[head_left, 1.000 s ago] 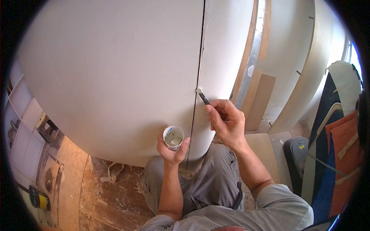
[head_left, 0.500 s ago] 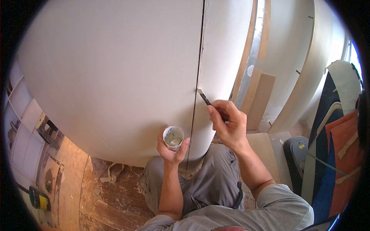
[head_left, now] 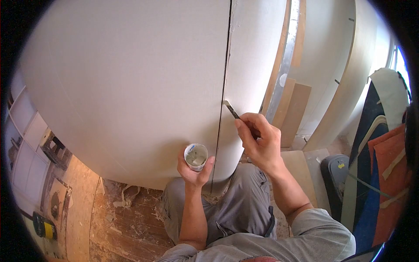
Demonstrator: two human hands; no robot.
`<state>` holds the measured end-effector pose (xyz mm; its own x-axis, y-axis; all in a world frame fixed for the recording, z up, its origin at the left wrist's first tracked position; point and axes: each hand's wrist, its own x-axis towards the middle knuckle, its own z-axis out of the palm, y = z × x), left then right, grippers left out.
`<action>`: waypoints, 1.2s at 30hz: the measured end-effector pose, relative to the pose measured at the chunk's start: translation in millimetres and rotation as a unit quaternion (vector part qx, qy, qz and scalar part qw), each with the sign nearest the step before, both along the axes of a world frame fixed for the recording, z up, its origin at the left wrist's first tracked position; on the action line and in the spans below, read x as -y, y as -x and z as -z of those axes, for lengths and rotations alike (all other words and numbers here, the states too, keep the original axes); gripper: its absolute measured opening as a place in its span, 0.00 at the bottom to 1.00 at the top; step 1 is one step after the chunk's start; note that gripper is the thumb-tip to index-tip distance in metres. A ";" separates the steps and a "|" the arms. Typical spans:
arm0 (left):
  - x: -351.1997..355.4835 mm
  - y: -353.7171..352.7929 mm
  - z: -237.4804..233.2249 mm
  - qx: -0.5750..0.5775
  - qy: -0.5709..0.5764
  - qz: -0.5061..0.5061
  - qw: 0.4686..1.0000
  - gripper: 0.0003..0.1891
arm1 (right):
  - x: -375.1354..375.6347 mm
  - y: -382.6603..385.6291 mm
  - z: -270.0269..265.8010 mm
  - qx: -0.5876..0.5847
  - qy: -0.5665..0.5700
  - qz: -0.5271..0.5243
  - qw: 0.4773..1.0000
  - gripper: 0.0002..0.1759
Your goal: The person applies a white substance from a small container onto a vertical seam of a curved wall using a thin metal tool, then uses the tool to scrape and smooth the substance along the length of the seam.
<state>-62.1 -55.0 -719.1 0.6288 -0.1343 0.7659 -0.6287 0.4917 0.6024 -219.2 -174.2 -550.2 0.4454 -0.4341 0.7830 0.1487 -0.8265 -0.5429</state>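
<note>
In the head view, close against a large white panel, I am crouching with both forearms reaching forward from my chest. My left hand is curling around a small round cup, thumb on the right of its wall and fingers wrapping the far side, holding it upright with its open mouth facing me, low and just beside the dark seam that is running down the panel. The left forearm is rising nearly straight up from the elbow over my grey trousers.

My right hand is sitting higher and to the right, wrist bending back, fingers pinching closed on the dark handle of a narrow tool. The tool is slanting up and to the left, and its pale tip is touching the panel right at the seam. The right forearm is angling down towards my grey sleeve at the bottom edge.

Below the panel, a worn wooden floor with pale scraps is showing, and a yellow and black object is lying far left. To the right, wooden boards are leaning upright, with blue and orange sheets beyond them.
</note>
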 end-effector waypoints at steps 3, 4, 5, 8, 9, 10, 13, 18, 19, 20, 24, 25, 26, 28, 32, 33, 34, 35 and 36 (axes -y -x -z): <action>-0.2 -0.5 -0.9 0.010 -0.002 -0.005 1.000 0.35 | -0.6 -1.1 -2.0 -0.003 -0.014 0.009 1.000 0.06; 0.0 -0.4 -1.7 0.010 0.006 -0.003 1.000 0.35 | -1.1 -1.4 -3.5 0.002 -0.022 0.015 1.000 0.06; -0.2 0.1 -1.1 0.010 0.006 -0.003 1.000 0.35 | -0.6 -1.5 -4.5 0.002 -0.022 0.014 1.000 0.06; -1.1 1.1 -0.3 -0.016 -0.009 0.009 1.000 0.35 | -0.5 0.8 -7.1 0.016 0.019 0.015 1.000 0.06; -0.9 0.3 -1.4 -0.003 -0.003 0.003 1.000 0.35 | -2.8 3.1 -7.8 0.001 0.021 0.021 1.000 0.06; -0.8 -0.3 -2.3 0.009 0.003 -0.004 1.000 0.35 | -4.0 4.1 -8.1 -0.015 0.023 0.026 0.999 0.06; -0.5 -0.4 -2.1 0.016 -0.001 -0.016 1.000 0.35 | -2.0 2.1 -6.2 -0.017 0.021 0.008 1.000 0.06; -2.1 1.3 -1.1 -0.004 -0.005 0.002 1.000 0.35 | 2.3 0.0 -12.2 0.003 0.065 0.032 0.997 0.07; -2.6 1.5 -0.3 -0.015 -0.013 0.003 1.000 0.36 | 2.3 0.3 -13.6 0.007 0.064 0.035 0.997 0.07; -2.3 1.5 -0.2 -0.015 -0.013 0.002 1.000 0.36 | 3.0 0.5 -13.5 0.007 0.065 0.035 0.997 0.07; -2.1 1.7 0.4 -0.016 -0.007 0.010 1.000 0.35 | 5.2 0.5 -10.7 0.001 0.061 0.021 0.998 0.07; -2.1 1.9 0.6 -0.017 -0.007 0.014 1.000 0.35 | 5.5 0.7 -10.3 -0.003 0.062 0.016 0.998 0.07; -2.0 2.3 0.7 -0.017 -0.007 0.014 1.000 0.35 | 6.3 0.5 -10.9 -0.003 0.062 0.016 0.998 0.07; -1.4 3.1 0.9 -0.036 -0.002 0.029 0.999 0.36 | 8.3 -0.3 -12.9 0.006 0.083 0.018 0.996 0.07; -2.3 2.8 1.5 -0.036 -0.005 0.025 0.999 0.35 | 6.0 1.7 -18.1 0.003 0.057 0.021 0.998 0.06; -2.7 2.5 1.1 -0.033 -0.008 0.023 0.999 0.35 | 6.2 2.7 -17.9 -0.006 0.055 0.017 0.998 0.07; -2.9 2.3 0.4 -0.030 -0.011 0.021 0.999 0.35 | 6.2 3.3 -17.7 -0.015 0.054 0.014 0.998 0.07; -2.5 1.7 -0.9 -0.030 -0.011 0.021 0.999 0.35 | 5.8 3.7 -17.4 -0.015 0.054 0.013 0.998 0.07; -1.8 0.9 -2.7 -0.013 -0.006 0.006 1.000 0.35 | 5.1 4.1 -17.0 -0.018 0.055 0.011 0.998 0.07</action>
<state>-63.0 -53.2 -716.4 0.6464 -0.1507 0.7480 -0.6069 0.4926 0.6237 -223.4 -179.3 -533.2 0.4656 -0.3576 0.8095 0.1107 -0.8840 -0.4542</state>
